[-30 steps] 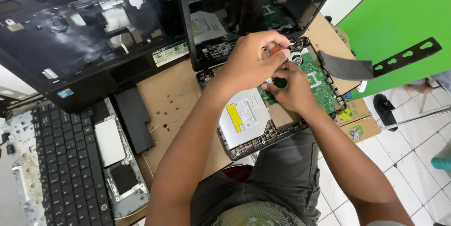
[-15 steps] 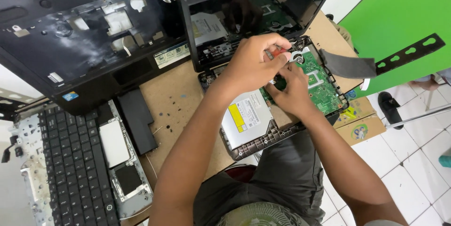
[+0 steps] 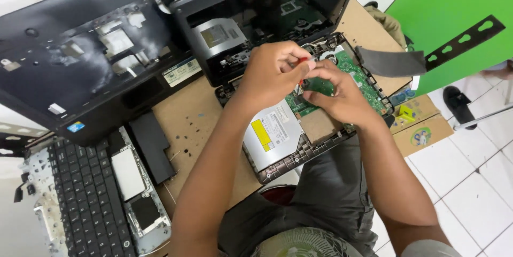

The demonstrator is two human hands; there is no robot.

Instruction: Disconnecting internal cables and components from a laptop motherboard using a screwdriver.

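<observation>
An opened laptop base (image 3: 299, 153) lies on a brown table, with a green circuit board (image 3: 359, 78) and a silver optical drive (image 3: 272, 134) showing inside. My left hand (image 3: 272, 72) is closed around a small red-handled tool (image 3: 303, 60) over the board. My right hand (image 3: 342, 96) pinches a small green part (image 3: 319, 86) just under the tool tip. Both hands touch each other above the board's middle. The laptop's dark screen (image 3: 267, 16) stands tilted behind them.
A second black laptop shell (image 3: 80, 75) lies upside down at the left. A detached keyboard (image 3: 80, 198) and palm-rest frame (image 3: 133, 193) lie at the lower left, with a black battery (image 3: 152, 153) beside them. Small cardboard boxes (image 3: 419, 129) sit right. A green panel (image 3: 454, 6) stands behind.
Both hands stay over the circuit board and have shifted only slightly. The red tool handle now shows between the fingers of the left hand.
</observation>
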